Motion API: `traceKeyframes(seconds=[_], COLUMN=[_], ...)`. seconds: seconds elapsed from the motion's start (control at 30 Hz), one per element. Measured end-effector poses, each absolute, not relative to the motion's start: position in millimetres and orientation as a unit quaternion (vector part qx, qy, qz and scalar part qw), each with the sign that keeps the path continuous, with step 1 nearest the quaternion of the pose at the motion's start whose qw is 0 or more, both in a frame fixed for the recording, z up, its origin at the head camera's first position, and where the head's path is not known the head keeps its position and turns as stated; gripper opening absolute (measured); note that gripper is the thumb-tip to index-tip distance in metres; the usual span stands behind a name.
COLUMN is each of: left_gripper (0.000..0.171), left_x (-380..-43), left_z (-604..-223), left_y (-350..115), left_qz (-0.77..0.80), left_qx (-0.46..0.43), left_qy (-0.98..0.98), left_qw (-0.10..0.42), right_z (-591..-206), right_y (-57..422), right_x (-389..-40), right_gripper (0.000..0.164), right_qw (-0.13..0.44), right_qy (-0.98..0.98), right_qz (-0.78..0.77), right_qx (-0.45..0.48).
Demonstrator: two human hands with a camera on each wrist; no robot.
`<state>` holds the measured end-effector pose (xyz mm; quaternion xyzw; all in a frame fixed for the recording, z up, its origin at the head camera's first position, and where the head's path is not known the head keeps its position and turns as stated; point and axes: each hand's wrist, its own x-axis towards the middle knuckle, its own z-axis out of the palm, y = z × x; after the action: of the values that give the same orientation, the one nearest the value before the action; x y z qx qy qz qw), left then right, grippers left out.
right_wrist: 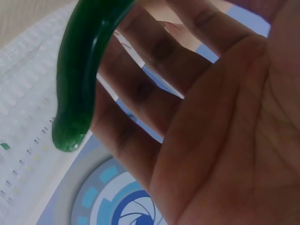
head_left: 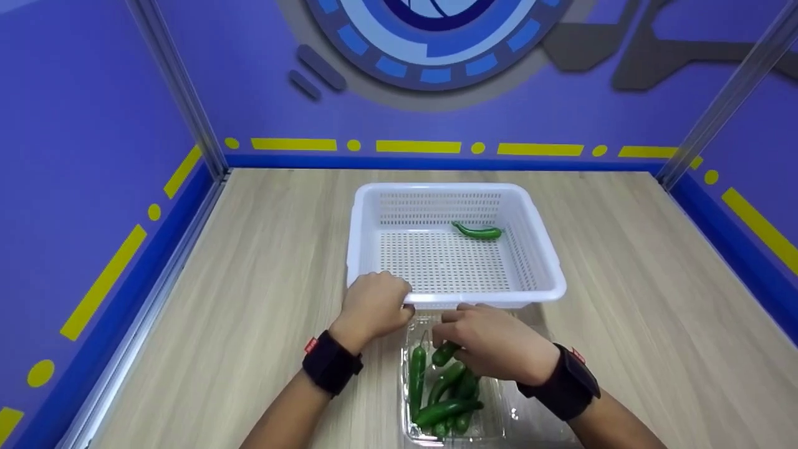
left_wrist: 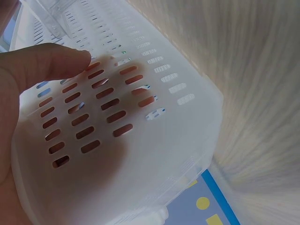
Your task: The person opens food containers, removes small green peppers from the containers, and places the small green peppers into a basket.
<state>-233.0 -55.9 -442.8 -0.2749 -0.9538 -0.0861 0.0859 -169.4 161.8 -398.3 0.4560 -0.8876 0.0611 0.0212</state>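
My left hand [head_left: 376,305] grips the near rim of a white perforated plastic basket [head_left: 458,298] at its left corner. In the left wrist view the thumb [left_wrist: 56,65] presses the outer wall, and the fingers show as shadows through the slots. My right hand [head_left: 499,343] pinches a green chili pepper [right_wrist: 77,79] over a clear plastic box [head_left: 408,430], just in front of the basket. Several more green chili peppers [head_left: 446,411] lie inside that box. One other green chili pepper [head_left: 479,232] rests in the far right part of the basket.
Everything stands on a light wood-grain table [head_left: 280,249]. Blue printed panels [head_left: 399,118] with yellow markings enclose it at the back and both sides. Metal posts [head_left: 199,112] rise at the back corners.
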Motion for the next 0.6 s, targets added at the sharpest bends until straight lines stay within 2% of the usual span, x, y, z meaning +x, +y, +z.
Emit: traceKeyframes(seconds=[0.2,0.6], left_gripper=[0.032,0.029], left_x=[-231.7,-231.0], left_z=[-442.3,-444.7], left_y=[-56.3,-55.9], left_qz=[-0.081,-0.08], left_qx=[-0.271,-0.268], left_qy=[-0.956,-0.957], left_qw=[0.079,0.076], right_z=[-399.4,-393.0], right_y=[161.8,168.9], right_x=[-169.9,-171.5], right_gripper=[0.025,0.025], right_qw=[0.014,0.039], right_qy=[-0.892,-0.884], right_qz=[0.057,0.076], right_qx=[0.449,0.46])
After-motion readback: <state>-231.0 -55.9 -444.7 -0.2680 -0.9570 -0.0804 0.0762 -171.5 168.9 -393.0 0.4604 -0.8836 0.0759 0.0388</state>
